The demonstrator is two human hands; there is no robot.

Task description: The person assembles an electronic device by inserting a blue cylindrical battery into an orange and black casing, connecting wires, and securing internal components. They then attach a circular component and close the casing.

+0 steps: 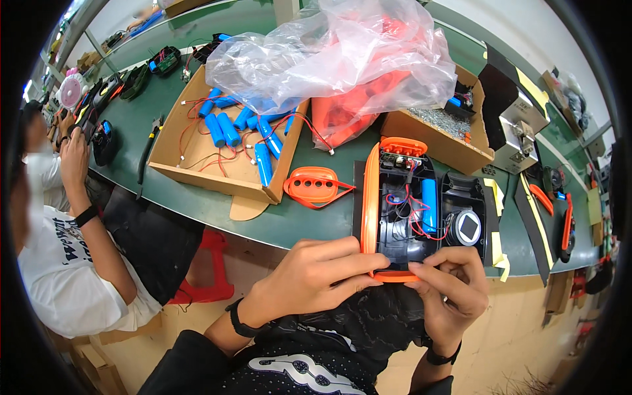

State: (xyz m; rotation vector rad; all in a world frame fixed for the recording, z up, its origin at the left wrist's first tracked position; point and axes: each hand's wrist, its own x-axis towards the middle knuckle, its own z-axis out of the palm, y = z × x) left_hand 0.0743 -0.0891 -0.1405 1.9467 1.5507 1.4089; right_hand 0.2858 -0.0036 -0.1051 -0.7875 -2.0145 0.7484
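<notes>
Both hands pinch the near edge of the open orange housing (398, 210): left hand (316, 276) and right hand (451, 283) closed on it, box (197, 155) of blue cells (227, 128) left of it.

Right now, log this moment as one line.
left hand: grips open orange-black housing | right hand: pinches its near edge | blue cell: seated inside

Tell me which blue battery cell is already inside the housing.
The blue cell standing upright in the open black-and-orange housing; the other cells lie loose in the cardboard box.
</notes>
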